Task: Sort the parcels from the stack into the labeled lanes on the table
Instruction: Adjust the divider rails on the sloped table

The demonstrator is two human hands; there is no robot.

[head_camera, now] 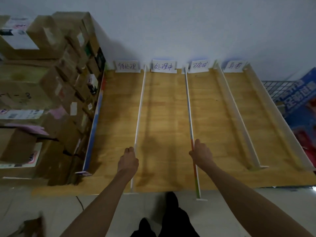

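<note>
Parcels (51,86), brown cardboard boxes bearing white labels, are stacked high against the left side of the worktop (164,117), just beside its left wall; none is seen inside a lane. The wooden worktop is split into four lanes by upright strips running away from the viewer, and each lane is headed at the far end by a handwritten paper label (163,66) propped against the pale wall. The left hand (128,161) is set against the near part of the white divider (139,113) between the first and second lanes, its fingers curled close at the strip's edge; whether the strip is actually pinched cannot be told. The right hand (201,154) is closed round the coloured divider (189,108) between the second and third lanes, the thumb lying along the strip and the fingers wrapped at its side. Both forearms are stretched forward from the bottom of the view. A further white divider (239,117) is seen to the right, and beyond the worktop's right wall a blue printed box (301,93) and a wire rack (280,88) are visible. Dark trouser legs (171,219) are seen below, on a light floor.
</note>
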